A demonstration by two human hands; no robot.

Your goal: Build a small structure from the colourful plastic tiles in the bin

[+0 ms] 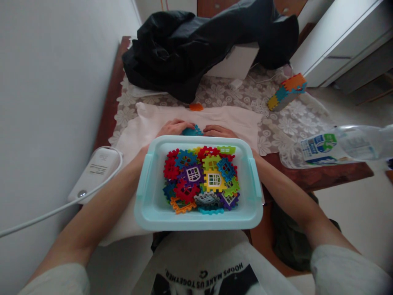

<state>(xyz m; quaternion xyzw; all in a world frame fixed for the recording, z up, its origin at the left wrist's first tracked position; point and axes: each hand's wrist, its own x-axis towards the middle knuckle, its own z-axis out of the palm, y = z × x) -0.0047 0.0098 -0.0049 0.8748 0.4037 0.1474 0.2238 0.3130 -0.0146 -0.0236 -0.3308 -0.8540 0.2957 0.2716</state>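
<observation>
A pale blue plastic bin (147,196) stands at the near table edge, holding several colourful interlocking tiles (201,180), some with white window panes. Behind the bin, my left hand (174,127) and my right hand (218,131) meet around a teal tile (193,131) on a white cloth (236,119). Both hands touch the teal tile; the bin's far rim hides their lower parts. An orange tile (196,107) lies alone further back on the cloth.
A black jacket (196,45) is heaped over a white box (238,61) at the back. An assembled multicolour tile block (287,91) sits back right. A clear water bottle (344,147) lies at right. A white power adapter (96,170) with cable sits left, by the wall.
</observation>
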